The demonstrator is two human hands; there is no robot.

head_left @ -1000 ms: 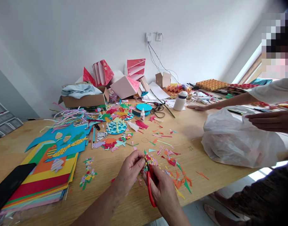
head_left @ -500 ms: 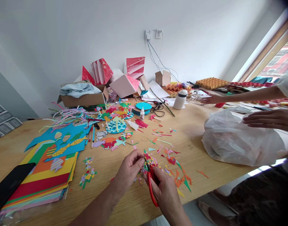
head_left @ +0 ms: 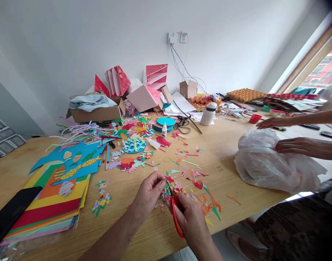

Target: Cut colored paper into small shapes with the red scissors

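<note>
My right hand (head_left: 191,214) is wrapped round the red handles of a pair of scissors (head_left: 177,221). The blades point up and away, towards the fingertips of my left hand (head_left: 151,190). Thumb and forefinger of that hand are pinched together by the blade tips; whatever sits between them is too small or hidden to make out. Under and beyond both hands lies a heap of tiny coloured paper bits (head_left: 179,186). Longer orange, green and red paper scraps (head_left: 206,203) are scattered to the right of it. A small cluster of coloured paper pieces (head_left: 102,201) lies left of my left hand.
Coloured paper sheets (head_left: 43,214) with paper fish and a black phone (head_left: 15,210) occupy the left. Behind are a glue bottle (head_left: 164,130), blue discs (head_left: 166,121) and a cardboard box (head_left: 95,115). At right, another person's hands reach over a white plastic bag (head_left: 266,163).
The other person's far hand has drawn back from the white items towards the plastic bag, uncovering a red cup. My hands and the scissors have hardly moved.
</note>
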